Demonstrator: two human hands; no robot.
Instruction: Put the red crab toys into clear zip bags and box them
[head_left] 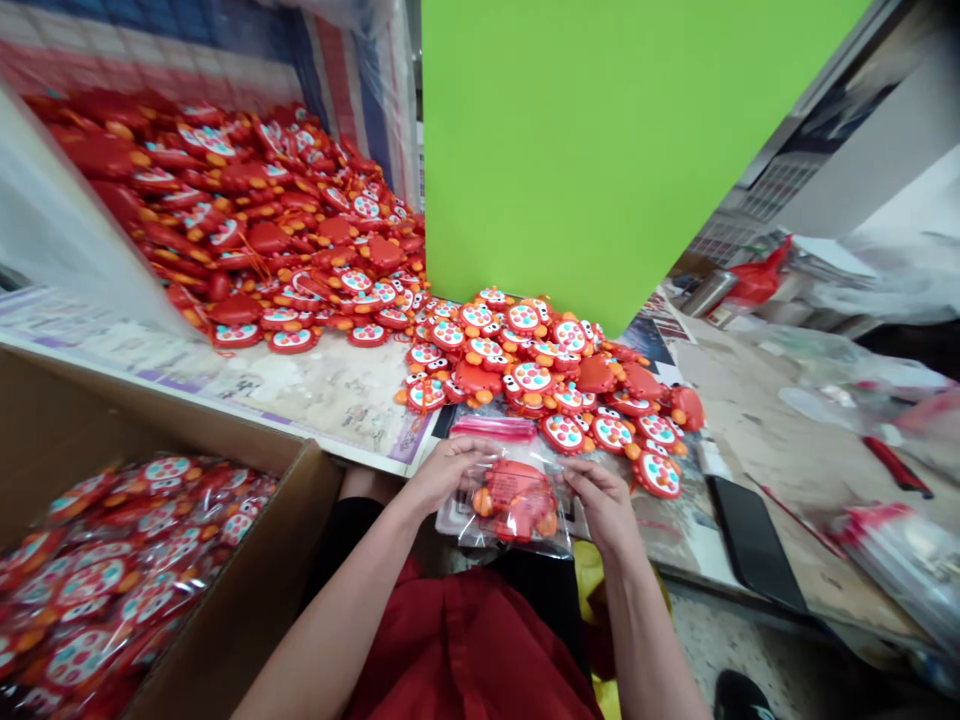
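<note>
Near the table's front edge, a clear plastic bag (551, 543) is stretched between both hands, with a red and orange crab-shaped toy (519, 495) inside, its plain back facing up. My left hand (448, 472) pinches the bag's upper left side. At the upper right side, the fingers of my right hand (602, 497) are closed on the bag's edge. Just beyond lies a pink-topped zip bag (491, 429), partly covered by the held one. A loose pile of the same crab toys (532, 378) sits right behind it, many showing white faces with coloured dots.
A heap of crab toys (300, 230) spills from a large bag at left. A cardboard box (300, 470) at lower left holds bagged toys. A green panel (585, 130) stands behind the pile. At right lie a black phone (754, 540) and a red-handled tool (896, 466).
</note>
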